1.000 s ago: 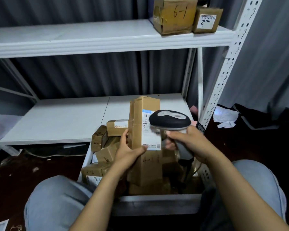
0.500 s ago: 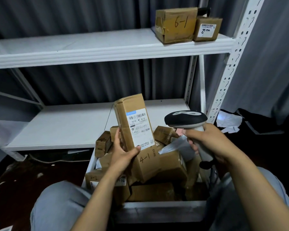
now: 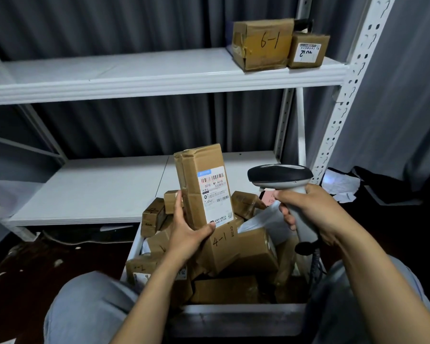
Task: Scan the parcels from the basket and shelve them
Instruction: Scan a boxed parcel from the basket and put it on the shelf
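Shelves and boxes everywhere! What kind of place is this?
Probably a parcel storeroom: a basket full of labelled parcels, numbered boxes on white shelves, and a scanner in the right hand.

Brown parcel (image 3: pixel 204 192) with white label (image 3: pixel 215 194); black-and-grey scanner (image 3: pixel 281 177); white shelves (image 3: pixel 134 75).

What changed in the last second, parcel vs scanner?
The scanner in the right hand moved right, off the label it was covering. It now sits beside the 4-1 parcel, apart from it. The left hand tipped the parcel's top leftward. Nothing was taken or let go: both hands keep their grip. The two boxes on the upper shelf stayed put.
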`<state>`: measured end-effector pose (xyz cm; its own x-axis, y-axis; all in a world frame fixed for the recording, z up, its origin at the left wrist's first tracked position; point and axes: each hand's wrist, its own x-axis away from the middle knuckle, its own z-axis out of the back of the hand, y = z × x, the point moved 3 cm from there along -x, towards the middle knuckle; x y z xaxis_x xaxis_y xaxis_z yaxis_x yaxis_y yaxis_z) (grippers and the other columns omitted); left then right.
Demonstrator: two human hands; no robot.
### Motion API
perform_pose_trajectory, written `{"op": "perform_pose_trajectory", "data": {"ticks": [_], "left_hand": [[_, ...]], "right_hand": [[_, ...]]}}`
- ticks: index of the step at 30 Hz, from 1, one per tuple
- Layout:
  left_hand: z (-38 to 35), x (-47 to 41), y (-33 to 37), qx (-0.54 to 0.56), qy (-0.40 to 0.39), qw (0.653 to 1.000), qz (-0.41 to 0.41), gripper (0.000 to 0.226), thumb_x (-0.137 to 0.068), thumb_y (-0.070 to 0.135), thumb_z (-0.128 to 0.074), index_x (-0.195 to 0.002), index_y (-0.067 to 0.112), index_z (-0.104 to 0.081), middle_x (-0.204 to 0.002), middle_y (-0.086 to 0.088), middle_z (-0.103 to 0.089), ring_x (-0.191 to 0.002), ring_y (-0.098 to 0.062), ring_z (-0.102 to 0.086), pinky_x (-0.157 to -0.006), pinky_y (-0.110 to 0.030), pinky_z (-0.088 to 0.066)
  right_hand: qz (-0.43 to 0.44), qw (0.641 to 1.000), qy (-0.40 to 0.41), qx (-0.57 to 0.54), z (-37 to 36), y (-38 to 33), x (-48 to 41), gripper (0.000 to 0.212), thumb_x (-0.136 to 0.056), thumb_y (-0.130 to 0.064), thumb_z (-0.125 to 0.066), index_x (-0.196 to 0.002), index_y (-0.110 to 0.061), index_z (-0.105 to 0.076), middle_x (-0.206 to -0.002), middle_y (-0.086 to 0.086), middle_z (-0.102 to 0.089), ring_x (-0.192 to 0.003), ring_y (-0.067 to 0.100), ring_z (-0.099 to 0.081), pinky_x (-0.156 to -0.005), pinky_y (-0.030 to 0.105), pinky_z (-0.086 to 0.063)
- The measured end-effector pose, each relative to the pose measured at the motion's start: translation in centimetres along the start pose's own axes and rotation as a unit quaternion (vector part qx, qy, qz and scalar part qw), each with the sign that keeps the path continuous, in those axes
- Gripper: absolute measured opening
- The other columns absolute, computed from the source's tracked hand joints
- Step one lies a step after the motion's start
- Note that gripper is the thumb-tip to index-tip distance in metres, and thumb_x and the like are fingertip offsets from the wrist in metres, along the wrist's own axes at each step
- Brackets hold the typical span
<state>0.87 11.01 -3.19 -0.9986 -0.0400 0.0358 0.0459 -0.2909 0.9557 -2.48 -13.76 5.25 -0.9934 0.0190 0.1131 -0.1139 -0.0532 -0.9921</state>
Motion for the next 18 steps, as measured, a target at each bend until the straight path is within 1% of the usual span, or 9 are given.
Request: {"op": "perform_pose_trajectory", "data": {"ticks": [4,7,10,12,14,16,18], "left_hand": [[-0.1,0.1,0.0,-0.007,-0.006,1.000,-0.007,0.114,-0.073,0.012,-0.082,-0.152,0.040,-0.004,-0.156,0.002,-0.027,-0.142,-0.017,-0.026,-0.113,-0.047,-0.026],[-0.1,0.3,0.4,-0.005,-0.011,1.000,-0.017,0.113,-0.073,0.012,-0.082,-0.152,0.038,-0.005,-0.155,0.005,-0.027,-0.138,-0.009,-0.026,-0.111,-0.042,-0.027],[0.2,0.4,0.6,-0.002,-0.007,1.000,-0.018,0.112,-0.073,0.012,-0.081,-0.152,0.038,-0.006,-0.154,0.005,-0.028,-0.133,-0.004,-0.025,-0.111,-0.043,-0.028],[0.5,0.4,1.0,0.008,0.000,1.000,-0.025,0.110,-0.074,0.012,-0.081,-0.152,0.039,-0.008,-0.153,0.004,-0.032,-0.136,-0.008,-0.029,-0.110,-0.042,-0.030],[0.7,0.3,1.9,0.024,0.011,0.999,-0.037,0.103,-0.077,0.014,-0.078,-0.150,0.042,-0.012,-0.150,0.005,-0.038,-0.134,-0.012,-0.037,-0.106,-0.039,-0.035],[1.2,0.1,3.5,0.040,0.030,0.998,-0.044,0.090,-0.082,0.020,-0.074,-0.148,0.046,-0.018,-0.144,0.005,-0.043,-0.127,-0.014,-0.045,-0.098,-0.038,-0.042],[1.8,-0.3,5.6,0.074,0.044,0.995,-0.045,0.074,-0.087,0.026,-0.068,-0.142,0.049,-0.025,-0.135,0.005,-0.053,-0.113,-0.012,-0.057,-0.091,-0.038,-0.050]], "right_hand": [[0.004,1.000,-0.001,0.012,-0.2,-0.3,0.0,0.023,-0.091,-0.014,-0.064,-0.070,-0.005,-0.059,-0.055,0.009,-0.053,-0.044,0.020,-0.046,-0.045,0.027,-0.044],[0.007,1.000,-0.002,0.021,-0.3,-0.5,0.1,0.028,-0.091,-0.016,-0.065,-0.065,-0.007,-0.059,-0.055,0.009,-0.054,-0.045,0.020,-0.047,-0.046,0.027,-0.044],[0.012,1.000,0.002,0.019,-0.1,-0.7,0.3,0.029,-0.090,-0.016,-0.065,-0.064,-0.006,-0.059,-0.054,0.010,-0.054,-0.044,0.020,-0.047,-0.045,0.027,-0.044],[0.018,1.000,0.007,0.007,0.0,-0.9,0.3,0.026,-0.090,-0.014,-0.065,-0.066,-0.005,-0.059,-0.054,0.010,-0.054,-0.044,0.021,-0.046,-0.044,0.027,-0.044],[0.029,0.999,0.014,-0.005,0.2,-1.3,0.2,0.025,-0.091,-0.014,-0.065,-0.067,-0.006,-0.059,-0.055,0.010,-0.054,-0.043,0.021,-0.045,-0.044,0.026,-0.043],[0.045,0.999,0.022,-0.008,0.3,-2.3,-0.1,0.026,-0.091,-0.015,-0.065,-0.066,-0.007,-0.060,-0.055,0.012,-0.054,-0.043,0.020,-0.046,-0.046,0.027,-0.043],[0.060,0.997,0.035,-0.013,0.4,-3.6,-0.6,0.025,-0.090,-0.016,-0.066,-0.068,-0.006,-0.059,-0.057,0.013,-0.053,-0.044,0.021,-0.045,-0.046,0.027,-0.043]]}}
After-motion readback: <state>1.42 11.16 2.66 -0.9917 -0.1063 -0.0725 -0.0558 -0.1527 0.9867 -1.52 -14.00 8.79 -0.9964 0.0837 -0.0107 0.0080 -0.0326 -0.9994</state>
